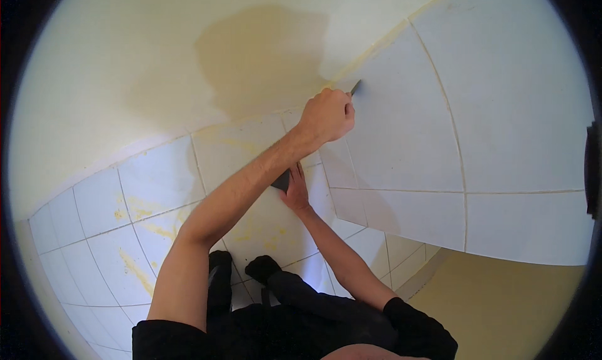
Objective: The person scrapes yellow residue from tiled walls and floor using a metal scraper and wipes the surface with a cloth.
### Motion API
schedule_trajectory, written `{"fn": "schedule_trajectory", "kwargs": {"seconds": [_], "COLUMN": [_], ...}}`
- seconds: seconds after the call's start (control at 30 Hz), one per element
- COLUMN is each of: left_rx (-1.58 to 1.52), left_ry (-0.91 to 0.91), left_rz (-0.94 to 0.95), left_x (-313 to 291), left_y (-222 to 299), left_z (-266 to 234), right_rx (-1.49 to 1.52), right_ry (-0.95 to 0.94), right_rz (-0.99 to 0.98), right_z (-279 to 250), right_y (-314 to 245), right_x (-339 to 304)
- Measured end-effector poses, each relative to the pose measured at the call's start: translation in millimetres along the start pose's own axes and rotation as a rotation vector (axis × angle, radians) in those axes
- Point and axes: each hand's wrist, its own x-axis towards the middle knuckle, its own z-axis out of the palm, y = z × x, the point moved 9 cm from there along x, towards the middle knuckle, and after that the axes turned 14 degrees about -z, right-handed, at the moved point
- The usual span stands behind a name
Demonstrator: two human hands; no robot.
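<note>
Black sleeve (169, 340), blade (357, 87) beyond left grip (329, 114)

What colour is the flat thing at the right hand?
The flat thing at the right hand looks dark grey, best seen in the head view.

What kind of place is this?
Probably a tiled indoor room, maybe a bathroom, though no fixtures confirm it: large white tiles with grout lines, a plain cream wall, yellow smears on some tiles.
</note>
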Motion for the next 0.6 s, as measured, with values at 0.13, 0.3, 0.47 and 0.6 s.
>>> {"fn": "schedule_trajectory", "kwargs": {"seconds": [0.13, 0.3, 0.47, 0.6], "left_rx": [0.026, 0.007, -0.023, 0.062], "left_ry": [0.039, -0.010, 0.032, 0.053], "left_rz": [-0.039, -0.034, -0.032, -0.090], "left_x": [10.3, -1.3, 4.0, 3.5], "left_y": [-28.9, -11.9, -19.8, -20.2], "left_z": [-0.1, 2.9, 5.9, -1.7], "right_rx": [0.015, 0.006, -0.039, 0.025], "right_ry": [-0.068, 0.000, 0.013, -0.005], "right_rz": [0.016, -0.010, -0.030, 0.014], "right_z": [8.6, -1.7, 0.7, 3.2], "right_y": [-8.9, -3.3, -5.1, -11.1], "right_x": [1.1, 2.6, 0.1, 3.1]}}
